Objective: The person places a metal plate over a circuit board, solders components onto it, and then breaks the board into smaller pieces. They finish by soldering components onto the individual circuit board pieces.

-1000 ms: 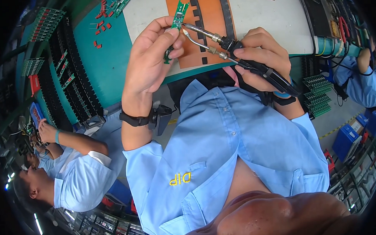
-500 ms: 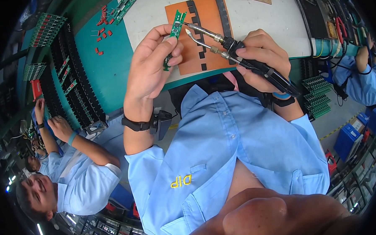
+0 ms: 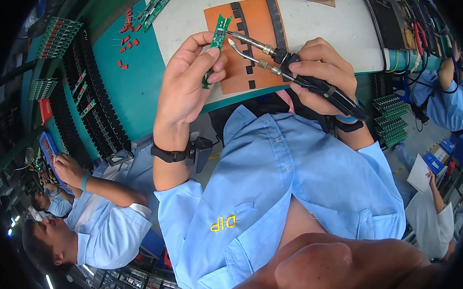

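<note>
My left hand [image 3: 185, 89] grips a narrow green circuit board [image 3: 215, 44], held upright over an orange mat [image 3: 258, 40]. My right hand [image 3: 319, 73] is closed on a black two-pronged soldering tweezer tool [image 3: 284, 59]. Its two metal tips [image 3: 231, 37] touch or nearly touch the top of the board. A black wrist strap [image 3: 172, 155] circles my left wrist.
The white tabletop [image 3: 319, 22] carries the orange mat with black strips. Racks of green boards [image 3: 56, 43] and small red parts [image 3: 126, 35] lie on the teal surface at left. Co-workers in blue shirts sit at lower left [image 3: 100, 222] and at right [image 3: 447, 104].
Both hands shifted slightly right with the board and tool together; the tool's tips stay at the board's top. The co-worker at left lowered their hands.
</note>
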`<state>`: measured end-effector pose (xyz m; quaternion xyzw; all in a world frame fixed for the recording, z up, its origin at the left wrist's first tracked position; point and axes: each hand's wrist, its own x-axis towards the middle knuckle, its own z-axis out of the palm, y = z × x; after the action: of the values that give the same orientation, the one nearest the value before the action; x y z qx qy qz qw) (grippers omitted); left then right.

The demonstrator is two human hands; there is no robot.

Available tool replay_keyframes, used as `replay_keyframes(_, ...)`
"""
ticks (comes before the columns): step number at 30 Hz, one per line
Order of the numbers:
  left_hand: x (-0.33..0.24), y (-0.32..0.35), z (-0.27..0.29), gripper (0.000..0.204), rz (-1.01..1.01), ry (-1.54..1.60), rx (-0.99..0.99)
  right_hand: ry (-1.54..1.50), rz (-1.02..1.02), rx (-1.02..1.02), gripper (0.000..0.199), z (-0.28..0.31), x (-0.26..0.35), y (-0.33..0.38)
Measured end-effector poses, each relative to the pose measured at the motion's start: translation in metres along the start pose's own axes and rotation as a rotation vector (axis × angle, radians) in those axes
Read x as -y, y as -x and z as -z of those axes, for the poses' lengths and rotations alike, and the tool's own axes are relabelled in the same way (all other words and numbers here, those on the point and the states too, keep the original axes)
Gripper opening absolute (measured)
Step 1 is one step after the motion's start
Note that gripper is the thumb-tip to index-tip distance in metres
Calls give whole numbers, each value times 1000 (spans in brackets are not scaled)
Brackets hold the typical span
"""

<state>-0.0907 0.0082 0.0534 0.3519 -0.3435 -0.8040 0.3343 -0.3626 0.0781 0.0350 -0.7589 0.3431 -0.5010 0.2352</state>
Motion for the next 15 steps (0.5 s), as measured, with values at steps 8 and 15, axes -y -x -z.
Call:
replay_keyframes(8, 0, -1, -1, 21, 7, 19, -22, 15, -2, -1, 40, 2, 0, 1)
replay_keyframes(15, -1, 2, 10, 20, 19, 19, -1, 75, -21, -73, 43, 24, -7, 1)
